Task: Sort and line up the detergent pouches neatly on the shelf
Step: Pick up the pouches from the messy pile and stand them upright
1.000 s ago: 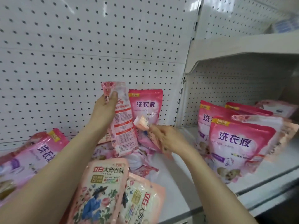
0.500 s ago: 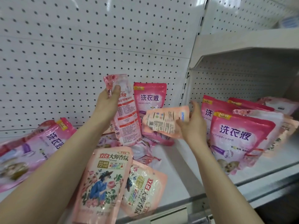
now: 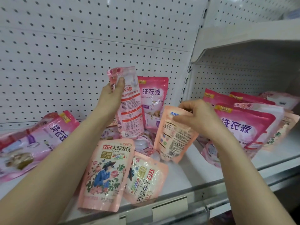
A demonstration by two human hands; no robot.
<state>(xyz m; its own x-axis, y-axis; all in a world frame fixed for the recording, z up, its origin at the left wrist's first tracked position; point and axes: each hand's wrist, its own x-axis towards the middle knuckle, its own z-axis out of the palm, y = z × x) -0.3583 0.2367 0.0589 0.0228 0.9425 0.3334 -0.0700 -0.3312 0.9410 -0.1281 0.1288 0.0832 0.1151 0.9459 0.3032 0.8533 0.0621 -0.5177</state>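
My left hand (image 3: pixel 112 95) grips the top corner of a pink-and-white pouch (image 3: pixel 129 111), held upright with its back label toward me. My right hand (image 3: pixel 194 116) pinches the top of a peach pouch (image 3: pixel 172 138), back label and barcode facing me, its bottom down at the shelf (image 3: pixel 186 176). Behind them a bright pink pouch (image 3: pixel 153 98) leans on the pegboard. Two peach floral pouches (image 3: pixel 105 172) (image 3: pixel 144 179) lie at the front edge. More pouches lie crumpled under the held ones.
A large pink pouch (image 3: pixel 32 140) lies flat at the left. Several pink and peach pouches (image 3: pixel 243 127) stand crowded on the right shelf section under an upper shelf (image 3: pixel 243 34). A white pegboard wall (image 3: pixel 81 46) backs everything. Price-tag holders (image 3: pixel 170 208) line the front rail.
My right hand turned the peach pouch from sideways to upright and lowered it toward the shelf. My left hand kept its pouch in place.
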